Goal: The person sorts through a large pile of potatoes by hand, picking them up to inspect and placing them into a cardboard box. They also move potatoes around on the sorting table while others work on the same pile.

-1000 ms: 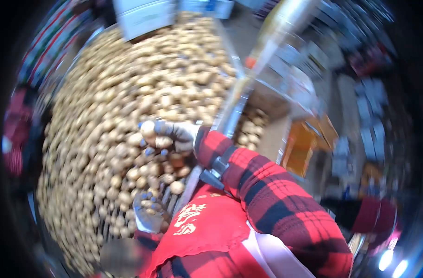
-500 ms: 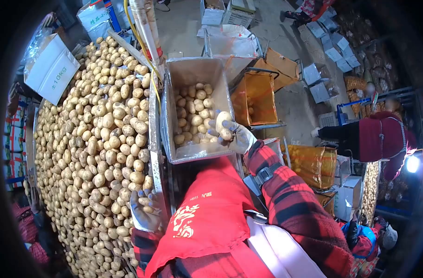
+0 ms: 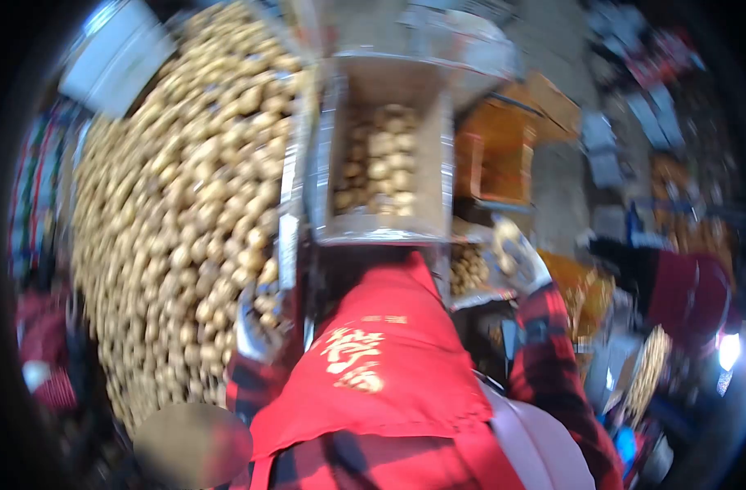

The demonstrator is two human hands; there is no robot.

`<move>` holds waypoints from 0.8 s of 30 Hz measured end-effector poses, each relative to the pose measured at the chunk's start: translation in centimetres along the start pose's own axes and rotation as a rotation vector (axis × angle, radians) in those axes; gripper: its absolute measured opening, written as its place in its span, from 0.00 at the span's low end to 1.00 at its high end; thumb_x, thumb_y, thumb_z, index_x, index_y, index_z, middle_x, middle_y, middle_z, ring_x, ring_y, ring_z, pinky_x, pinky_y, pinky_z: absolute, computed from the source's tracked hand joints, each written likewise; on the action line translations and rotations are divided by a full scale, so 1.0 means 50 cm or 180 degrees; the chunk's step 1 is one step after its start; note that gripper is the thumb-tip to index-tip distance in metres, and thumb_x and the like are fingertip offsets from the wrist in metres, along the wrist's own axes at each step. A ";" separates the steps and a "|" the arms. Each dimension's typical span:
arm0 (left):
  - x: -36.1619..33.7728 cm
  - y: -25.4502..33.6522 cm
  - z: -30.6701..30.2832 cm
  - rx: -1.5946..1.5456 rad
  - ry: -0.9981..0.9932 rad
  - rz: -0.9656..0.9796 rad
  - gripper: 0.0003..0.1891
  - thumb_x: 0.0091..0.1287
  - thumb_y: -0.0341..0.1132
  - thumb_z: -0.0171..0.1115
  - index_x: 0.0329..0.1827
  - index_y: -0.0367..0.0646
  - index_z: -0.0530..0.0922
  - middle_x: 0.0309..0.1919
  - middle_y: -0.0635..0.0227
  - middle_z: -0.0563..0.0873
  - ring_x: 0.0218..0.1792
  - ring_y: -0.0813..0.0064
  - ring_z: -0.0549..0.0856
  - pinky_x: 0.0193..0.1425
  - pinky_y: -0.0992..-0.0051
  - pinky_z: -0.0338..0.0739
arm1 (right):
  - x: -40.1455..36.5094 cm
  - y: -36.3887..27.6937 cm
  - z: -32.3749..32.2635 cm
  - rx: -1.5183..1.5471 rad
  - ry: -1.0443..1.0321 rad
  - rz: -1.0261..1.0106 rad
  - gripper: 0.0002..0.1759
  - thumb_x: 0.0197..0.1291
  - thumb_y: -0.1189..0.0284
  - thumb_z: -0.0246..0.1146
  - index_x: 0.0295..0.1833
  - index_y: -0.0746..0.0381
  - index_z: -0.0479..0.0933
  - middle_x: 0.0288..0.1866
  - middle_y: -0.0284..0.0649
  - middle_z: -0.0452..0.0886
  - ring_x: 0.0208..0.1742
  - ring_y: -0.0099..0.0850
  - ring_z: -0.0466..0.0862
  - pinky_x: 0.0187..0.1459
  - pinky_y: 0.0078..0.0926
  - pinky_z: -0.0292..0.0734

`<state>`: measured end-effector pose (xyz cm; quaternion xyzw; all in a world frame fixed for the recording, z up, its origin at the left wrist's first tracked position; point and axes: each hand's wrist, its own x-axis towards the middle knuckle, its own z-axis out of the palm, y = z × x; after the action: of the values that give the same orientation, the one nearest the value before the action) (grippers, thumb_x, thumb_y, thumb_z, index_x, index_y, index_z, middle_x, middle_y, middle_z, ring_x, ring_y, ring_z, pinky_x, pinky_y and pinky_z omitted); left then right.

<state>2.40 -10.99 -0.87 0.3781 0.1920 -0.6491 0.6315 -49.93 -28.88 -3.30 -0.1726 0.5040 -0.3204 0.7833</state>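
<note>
A large heap of potatoes (image 3: pixel 185 220) fills the left side. My left hand (image 3: pixel 263 327), gloved, is at the heap's lower right edge with its fingers around potatoes, somewhat blurred. In the middle stands a plastic-lined box (image 3: pixel 385 233) partly filled with potatoes. To the right of that box, my gloved right hand (image 3: pixel 516 261) holds potatoes above a smaller box of potatoes (image 3: pixel 469 269). Motion blur hides how many potatoes each hand has.
An orange-lined box (image 3: pixel 495 163) stands behind my right hand, with a yellow-orange bag (image 3: pixel 581 286) to its right. A white carton (image 3: pixel 120 61) is at the upper left. A person in dark red (image 3: pixel 687 298) is at the far right.
My right hand has moved from the middle box's right edge to above the smaller box, still holding potatoes. The view has shifted and blurred. My left hand stays by the heap.
</note>
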 end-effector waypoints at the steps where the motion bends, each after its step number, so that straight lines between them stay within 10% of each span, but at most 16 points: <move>1: 0.006 0.013 -0.037 -0.0019 -0.0184 -0.0351 0.20 0.80 0.50 0.63 0.53 0.38 0.81 0.43 0.61 0.90 0.37 0.68 0.91 0.35 0.75 0.90 | 0.034 0.039 -0.050 -0.0911 0.0376 -0.0051 0.32 0.69 0.65 0.74 0.76 0.52 0.73 0.64 0.44 0.86 0.58 0.41 0.89 0.48 0.37 0.88; 4: 0.021 -0.016 -0.013 0.0029 -0.0256 -0.0255 0.24 0.81 0.57 0.61 0.53 0.40 0.81 0.41 0.61 0.89 0.35 0.74 0.90 0.32 0.77 0.87 | 0.065 0.073 -0.020 -0.5978 0.1503 -0.0946 0.29 0.65 0.76 0.67 0.73 0.63 0.78 0.73 0.52 0.80 0.72 0.47 0.81 0.74 0.42 0.76; 6: 0.010 -0.029 0.012 -0.0296 -0.0138 -0.0108 0.17 0.80 0.51 0.65 0.49 0.44 0.81 0.46 0.59 0.89 0.42 0.64 0.90 0.38 0.71 0.89 | 0.155 0.089 0.043 -0.3355 0.1006 -0.1732 0.32 0.62 0.77 0.66 0.74 0.64 0.77 0.73 0.55 0.79 0.73 0.48 0.80 0.74 0.44 0.75; 10: -0.021 -0.028 0.026 -0.0792 -0.0301 0.0309 0.20 0.80 0.52 0.64 0.61 0.46 0.78 0.60 0.61 0.86 0.56 0.63 0.88 0.51 0.65 0.90 | 0.137 0.094 0.425 -0.4655 -0.0434 -0.2686 0.26 0.70 0.74 0.65 0.73 0.65 0.78 0.65 0.43 0.84 0.64 0.34 0.84 0.68 0.32 0.77; 13: -0.055 -0.012 0.056 -0.1233 -0.0214 0.0662 0.24 0.82 0.54 0.60 0.70 0.47 0.75 0.66 0.58 0.84 0.66 0.59 0.85 0.69 0.53 0.82 | 0.110 0.122 0.624 -0.3096 -0.1543 -0.0803 0.25 0.73 0.69 0.66 0.73 0.62 0.78 0.67 0.42 0.82 0.61 0.33 0.83 0.64 0.34 0.80; 18: -0.079 0.007 0.075 0.0371 -0.0682 0.1761 0.27 0.85 0.57 0.52 0.68 0.42 0.80 0.60 0.61 0.86 0.62 0.66 0.85 0.66 0.63 0.82 | 0.181 0.267 0.735 0.0555 -0.2881 0.2415 0.25 0.78 0.56 0.65 0.72 0.56 0.75 0.65 0.41 0.81 0.61 0.33 0.82 0.63 0.37 0.82; 22: -0.030 0.047 0.104 0.5319 -0.0051 0.4720 0.19 0.66 0.41 0.66 0.59 0.48 0.85 0.58 0.59 0.86 0.59 0.50 0.84 0.64 0.52 0.78 | 0.215 0.318 0.755 0.0807 -0.3202 0.2384 0.16 0.83 0.60 0.56 0.67 0.54 0.77 0.59 0.39 0.84 0.58 0.31 0.85 0.54 0.37 0.85; 24: -0.031 0.045 0.105 0.5059 -0.0246 0.4491 0.18 0.74 0.40 0.63 0.63 0.46 0.84 0.65 0.56 0.83 0.66 0.47 0.80 0.75 0.49 0.69 | 0.231 0.288 0.733 0.0983 -0.2790 0.2624 0.16 0.83 0.62 0.56 0.67 0.55 0.80 0.57 0.38 0.88 0.54 0.35 0.87 0.49 0.35 0.85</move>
<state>3.12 -14.06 4.14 0.6869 -0.5700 -0.0866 0.4424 -8.89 -28.04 -3.85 0.0361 0.1086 0.0399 0.9926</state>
